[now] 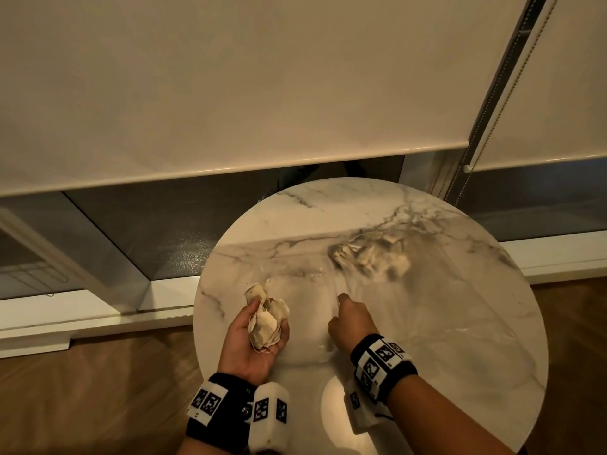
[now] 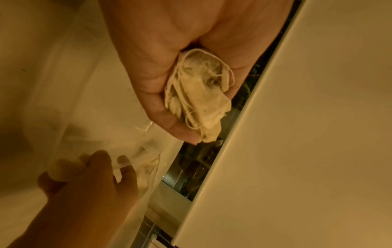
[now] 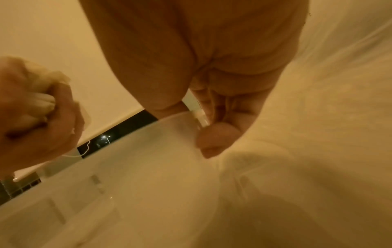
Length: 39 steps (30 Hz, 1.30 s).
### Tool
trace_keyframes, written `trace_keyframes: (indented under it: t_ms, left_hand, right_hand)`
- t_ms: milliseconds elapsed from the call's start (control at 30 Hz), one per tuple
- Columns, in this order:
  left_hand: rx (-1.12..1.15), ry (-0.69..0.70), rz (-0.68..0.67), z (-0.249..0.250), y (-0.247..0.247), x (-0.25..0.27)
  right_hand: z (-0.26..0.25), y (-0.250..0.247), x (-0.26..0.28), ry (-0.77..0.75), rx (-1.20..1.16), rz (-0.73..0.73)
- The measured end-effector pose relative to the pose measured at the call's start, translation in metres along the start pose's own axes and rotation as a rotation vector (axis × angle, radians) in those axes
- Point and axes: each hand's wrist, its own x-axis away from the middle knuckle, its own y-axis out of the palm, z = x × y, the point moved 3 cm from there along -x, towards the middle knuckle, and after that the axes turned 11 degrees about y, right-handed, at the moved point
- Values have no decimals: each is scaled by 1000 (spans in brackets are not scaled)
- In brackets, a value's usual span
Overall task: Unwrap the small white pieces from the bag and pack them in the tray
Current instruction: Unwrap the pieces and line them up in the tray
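Position of the remaining stock is the governing fact: the clear bag (image 1: 410, 290) lies across the round marble table (image 1: 492, 356) with its heap of small white pieces (image 1: 371, 254) bunched at about 1 o'clock from the right hand (image 1: 351, 320), near but not touching it, and toward 2 o'clock from the left hand (image 1: 253, 343). The right hand is therefore judged the nearer one for any further draw on the heap. Its fingers are curled and pinch a fold of the bag film at the near left edge; the right wrist view shows a fingertip (image 3: 216, 139) pressed against that film. The bag's long axis is judged to run from the pinched edge at roughly 7 o'clock to the heap end at 1 o'clock; which end is the mouth cannot be told. The left hand, palm up at the table's 8 o'clock side, grips a bundle of white pieces (image 1: 264, 318) with loose thread trailing; the bundle's long axis follows the palm, pointing toward 12 o'clock. A faint clear tray (image 1: 295, 280) appears to lie between the hands, its outline uncertain; it shows no packed pieces. Packing is judged not yet begun.
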Motion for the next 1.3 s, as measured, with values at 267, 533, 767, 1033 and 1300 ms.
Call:
trace_keyframes:
  t_ms: [267, 533, 767, 1033, 1300]
  left_hand:
    - [-47, 9, 47, -6, -17, 5]
    - [-89, -29, 24, -25, -18, 13]
    - [-113, -70, -28, -36, 1, 21]
    - [-203, -43, -196, -34, 7, 19]
    - [-368, 34, -255, -32, 8, 21]
  right_hand:
    - [33, -9, 18, 30, 53, -50]
    - [53, -16, 45, 22, 80, -34]
    - [-12, -58, 78, -416, -64, 78]
    - [-35, -40, 71, -444, -184, 47]
    - [-48, -44, 50, -410, -446, -69]
